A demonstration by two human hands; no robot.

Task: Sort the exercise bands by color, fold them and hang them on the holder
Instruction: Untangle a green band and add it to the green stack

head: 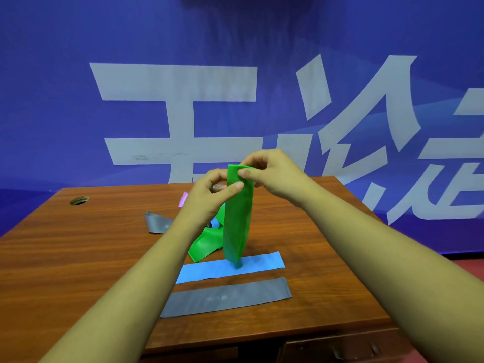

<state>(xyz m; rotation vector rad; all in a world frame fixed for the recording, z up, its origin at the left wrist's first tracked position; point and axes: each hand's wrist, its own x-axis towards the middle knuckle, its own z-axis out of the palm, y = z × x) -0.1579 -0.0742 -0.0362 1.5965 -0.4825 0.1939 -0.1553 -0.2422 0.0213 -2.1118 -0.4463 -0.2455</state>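
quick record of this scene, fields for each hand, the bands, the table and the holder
left hand: pinches green elastic band near its top
right hand: pinches its top edge
held band: hangs upright, lower end at flat light-blue band
nearest the person: flat grey band
behind: second green band, crumpled grey band, pink band
surface: brown wooden table
holder: not in view

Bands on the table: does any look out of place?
Yes. A loose green band lies crumpled behind the flat blue band and flat grey band; a second grey band lies askew, apart.
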